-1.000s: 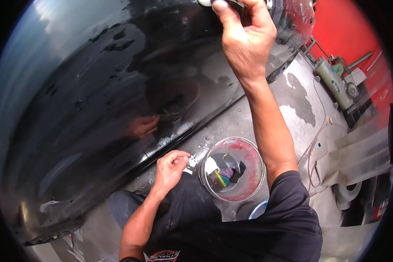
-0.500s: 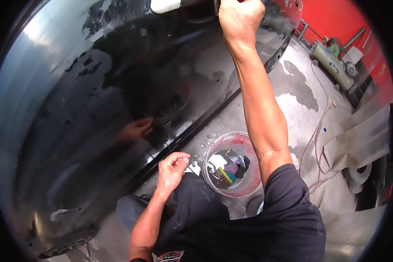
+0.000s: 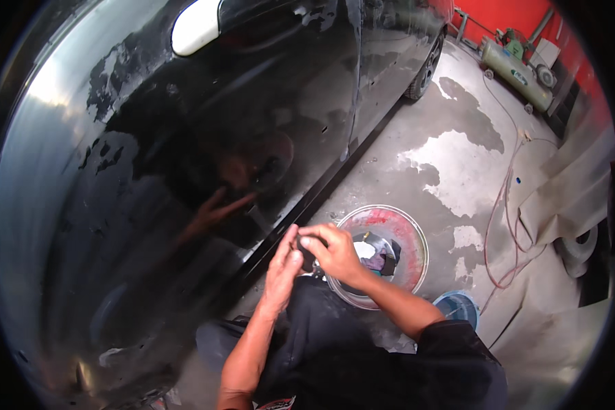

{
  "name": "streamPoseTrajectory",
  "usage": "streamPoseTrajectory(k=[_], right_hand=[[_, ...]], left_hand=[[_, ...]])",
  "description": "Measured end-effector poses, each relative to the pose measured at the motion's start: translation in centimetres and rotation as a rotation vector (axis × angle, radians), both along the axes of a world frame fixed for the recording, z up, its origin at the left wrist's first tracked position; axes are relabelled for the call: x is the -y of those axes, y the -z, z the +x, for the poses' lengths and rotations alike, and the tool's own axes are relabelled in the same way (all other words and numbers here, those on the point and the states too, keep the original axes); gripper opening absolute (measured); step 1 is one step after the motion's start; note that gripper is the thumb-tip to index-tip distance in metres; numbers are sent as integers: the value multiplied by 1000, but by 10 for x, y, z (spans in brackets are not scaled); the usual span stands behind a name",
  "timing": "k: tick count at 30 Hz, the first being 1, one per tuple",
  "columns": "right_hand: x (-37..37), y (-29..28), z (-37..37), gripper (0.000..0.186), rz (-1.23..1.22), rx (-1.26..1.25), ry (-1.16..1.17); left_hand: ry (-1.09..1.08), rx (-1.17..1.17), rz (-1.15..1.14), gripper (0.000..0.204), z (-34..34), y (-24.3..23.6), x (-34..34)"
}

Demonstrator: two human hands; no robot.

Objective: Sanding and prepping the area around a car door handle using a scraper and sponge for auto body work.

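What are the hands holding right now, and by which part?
Both hands, left hand and right hand, pinch a small dark thing between their fingertips, over the clear basin; what it is and which part they grip cannot be told.

A short-sleeved black shirt (image 3: pixel 389 369) and dark trousers (image 3: pixel 321 321) — both forearms bare.

Small dark object (image 3: pixel 307 256): pinched between the fingertips of left hand (image 3: pixel 282 270) and right hand (image 3: pixel 335 251), held near the rim of the clear bucket (image 3: pixel 417 236), right of the black car door (image 3: pixel 184 171). Details indistinct.
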State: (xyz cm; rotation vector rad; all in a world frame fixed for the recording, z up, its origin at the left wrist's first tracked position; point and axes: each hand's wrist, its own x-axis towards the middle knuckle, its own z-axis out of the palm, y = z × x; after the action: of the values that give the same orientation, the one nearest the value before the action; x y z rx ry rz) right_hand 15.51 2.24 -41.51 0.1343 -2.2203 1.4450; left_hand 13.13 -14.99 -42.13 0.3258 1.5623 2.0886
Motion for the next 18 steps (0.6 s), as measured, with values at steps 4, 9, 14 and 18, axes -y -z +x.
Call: streamPoseTrajectory(k=[4, 9, 14, 18], right_hand=[[0, 41, 31, 11, -628, 265, -81], [-28, 64, 66, 8, -479, 426, -88], [-41, 38, 70, 61, 414, 27, 22], [-47, 50, 81, 81, 186, 349, -283]], left_hand=[[-1, 22, -96, 37, 9, 20, -10], [-138, -257, -509, 16, 20, 16, -24], [47, -765, -590, 17, 24, 13, -31], [281, -844, -562, 24, 42, 23, -46]])
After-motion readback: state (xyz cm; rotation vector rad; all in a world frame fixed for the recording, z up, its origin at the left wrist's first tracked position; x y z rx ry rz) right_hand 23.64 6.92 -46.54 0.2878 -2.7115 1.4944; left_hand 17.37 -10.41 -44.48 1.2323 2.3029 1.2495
